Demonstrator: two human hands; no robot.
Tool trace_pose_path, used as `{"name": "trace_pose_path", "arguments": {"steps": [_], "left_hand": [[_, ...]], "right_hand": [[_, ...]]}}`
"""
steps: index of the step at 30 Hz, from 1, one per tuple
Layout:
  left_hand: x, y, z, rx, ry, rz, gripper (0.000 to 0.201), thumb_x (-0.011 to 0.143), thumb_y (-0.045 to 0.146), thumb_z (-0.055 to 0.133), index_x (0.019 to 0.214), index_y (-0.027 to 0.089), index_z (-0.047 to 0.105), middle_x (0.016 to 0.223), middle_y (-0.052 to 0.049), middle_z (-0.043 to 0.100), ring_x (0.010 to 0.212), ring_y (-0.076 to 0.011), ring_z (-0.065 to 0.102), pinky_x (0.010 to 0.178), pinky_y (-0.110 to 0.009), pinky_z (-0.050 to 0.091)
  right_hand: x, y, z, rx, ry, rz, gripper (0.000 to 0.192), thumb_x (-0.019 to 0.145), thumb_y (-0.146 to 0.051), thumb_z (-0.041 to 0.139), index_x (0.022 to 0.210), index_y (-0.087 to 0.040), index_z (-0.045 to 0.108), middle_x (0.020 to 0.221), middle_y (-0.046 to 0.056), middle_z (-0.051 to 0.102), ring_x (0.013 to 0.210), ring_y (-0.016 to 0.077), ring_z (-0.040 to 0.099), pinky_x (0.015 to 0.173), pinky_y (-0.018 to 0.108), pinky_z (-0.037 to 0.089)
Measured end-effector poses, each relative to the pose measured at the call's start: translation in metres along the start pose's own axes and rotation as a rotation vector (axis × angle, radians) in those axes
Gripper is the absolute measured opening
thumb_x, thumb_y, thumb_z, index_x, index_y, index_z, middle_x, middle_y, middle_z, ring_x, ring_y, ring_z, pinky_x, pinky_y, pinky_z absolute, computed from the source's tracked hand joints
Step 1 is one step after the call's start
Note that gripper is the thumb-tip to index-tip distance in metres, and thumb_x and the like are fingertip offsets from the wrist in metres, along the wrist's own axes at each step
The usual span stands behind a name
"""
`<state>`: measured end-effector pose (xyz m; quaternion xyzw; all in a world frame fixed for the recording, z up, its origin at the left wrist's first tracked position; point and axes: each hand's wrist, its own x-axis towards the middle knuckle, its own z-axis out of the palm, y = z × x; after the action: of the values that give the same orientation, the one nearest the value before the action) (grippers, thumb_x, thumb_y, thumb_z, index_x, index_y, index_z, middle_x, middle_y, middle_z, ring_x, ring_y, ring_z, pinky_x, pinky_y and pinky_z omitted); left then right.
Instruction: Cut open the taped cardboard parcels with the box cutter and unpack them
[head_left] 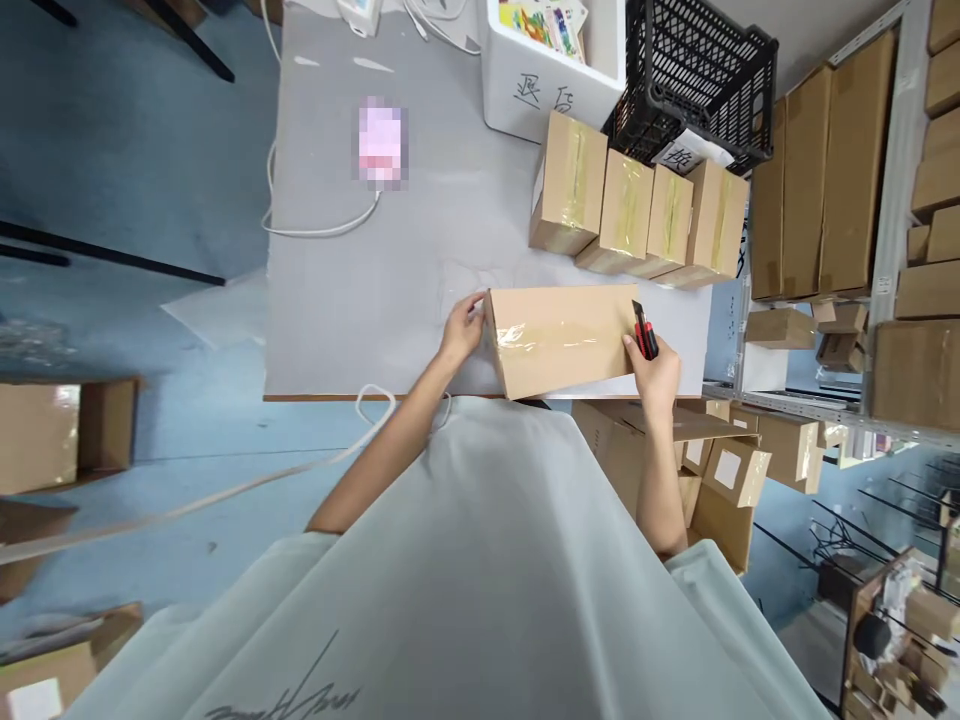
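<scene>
A long cardboard box, sealed with clear tape along its top, lies near the table's front edge in front of me. My left hand is at its left end, fingers bent against that side; some fingertips are hidden. At the right end is my right hand, closed around a red and black box cutter. The cutter points up and away from me, beside the box's right edge. Whether its blade is out I cannot make out.
Several taped cardboard boxes stand in a row at the table's back right. Behind them are a white bin and a black plastic crate. A blurred pink device with a white cable lies on the grey tabletop.
</scene>
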<state>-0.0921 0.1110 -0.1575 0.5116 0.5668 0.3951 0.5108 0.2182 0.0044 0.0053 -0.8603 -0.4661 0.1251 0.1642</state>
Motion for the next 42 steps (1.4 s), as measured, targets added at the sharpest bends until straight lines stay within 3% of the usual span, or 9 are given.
{"name": "trace_pose_path", "arguments": {"steps": [3,7,10,12,14,16,18,35,42], "left_hand": [[-0.003,0.032,-0.026,-0.078,0.030,0.073,0.047,0.100,0.061,0.065,0.125,0.024,0.081,0.143,-0.013,0.081,0.140,-0.0315,0.072,0.122,-0.048,0.057],[-0.010,0.079,-0.044,-0.025,-0.153,0.222,0.047,0.092,0.061,0.079,0.124,0.026,0.085,0.136,-0.009,0.084,0.133,-0.0326,0.075,0.121,-0.048,0.059],[-0.013,0.094,-0.048,0.006,-0.234,0.215,0.044,0.090,0.057,0.081,0.122,0.026,0.085,0.132,-0.008,0.085,0.127,-0.0322,0.077,0.118,-0.048,0.061],[-0.014,0.095,-0.049,0.007,-0.254,0.203,0.043,0.091,0.056,0.080,0.122,0.026,0.085,0.132,-0.008,0.084,0.127,-0.0318,0.077,0.116,-0.047,0.062],[-0.013,0.092,-0.050,0.012,-0.257,0.206,0.041,0.092,0.053,0.079,0.122,0.026,0.085,0.130,-0.007,0.084,0.125,-0.0311,0.076,0.113,-0.045,0.062],[-0.011,0.089,-0.049,0.012,-0.253,0.215,0.038,0.091,0.050,0.081,0.120,0.026,0.086,0.125,-0.007,0.083,0.120,-0.0299,0.077,0.109,-0.043,0.064],[-0.008,0.087,-0.048,0.010,-0.246,0.223,0.034,0.089,0.045,0.083,0.117,0.025,0.086,0.120,-0.007,0.083,0.115,-0.0289,0.077,0.105,-0.043,0.064],[-0.002,0.082,-0.044,-0.054,-0.274,0.239,0.027,0.088,0.039,0.085,0.112,0.029,0.089,0.114,-0.006,0.084,0.110,-0.0281,0.077,0.094,-0.041,0.065],[-0.001,0.081,-0.044,-0.071,-0.279,0.235,0.022,0.087,0.040,0.085,0.106,0.031,0.089,0.114,-0.005,0.085,0.112,-0.0298,0.077,0.096,-0.043,0.066]], "right_hand": [[-0.015,-0.009,0.005,-0.015,0.064,-0.011,0.056,0.105,-0.063,0.065,0.129,-0.017,0.085,0.122,0.020,0.085,0.109,0.0339,0.078,0.099,0.042,0.057],[-0.032,-0.018,-0.003,-0.018,0.154,-0.057,0.056,0.111,-0.058,0.055,0.140,-0.017,0.079,0.134,0.022,0.081,0.123,0.0346,0.078,0.108,0.045,0.059],[-0.057,-0.037,-0.013,0.005,0.211,-0.077,0.055,0.116,-0.054,0.046,0.150,-0.019,0.071,0.138,0.021,0.081,0.125,0.0343,0.078,0.106,0.046,0.061],[-0.081,-0.058,-0.018,0.066,0.109,-0.111,0.055,0.118,-0.052,0.045,0.159,-0.021,0.063,0.135,0.018,0.083,0.115,0.0314,0.082,0.099,0.043,0.065],[-0.105,-0.084,-0.020,0.127,-0.086,-0.173,0.055,0.118,-0.049,0.046,0.166,-0.025,0.060,0.134,0.013,0.085,0.107,0.0289,0.085,0.095,0.041,0.067],[-0.126,-0.110,-0.018,0.126,-0.244,-0.226,0.054,0.118,-0.046,0.048,0.167,-0.028,0.063,0.139,0.011,0.086,0.111,0.0284,0.086,0.097,0.039,0.068],[-0.139,-0.131,-0.013,0.064,-0.317,-0.240,0.053,0.117,-0.042,0.051,0.166,-0.030,0.067,0.145,0.009,0.085,0.118,0.0290,0.086,0.101,0.038,0.068],[-0.151,-0.185,-0.002,-0.332,-0.436,-0.210,0.060,0.120,-0.025,0.046,0.179,-0.030,0.053,0.122,0.008,0.090,0.110,0.0269,0.086,0.098,0.032,0.062],[-0.157,-0.231,0.011,-0.670,-0.523,-0.108,0.083,0.113,-0.015,0.050,0.191,-0.029,0.022,0.121,0.018,0.086,0.097,0.0293,0.086,0.093,0.041,0.067]]}}
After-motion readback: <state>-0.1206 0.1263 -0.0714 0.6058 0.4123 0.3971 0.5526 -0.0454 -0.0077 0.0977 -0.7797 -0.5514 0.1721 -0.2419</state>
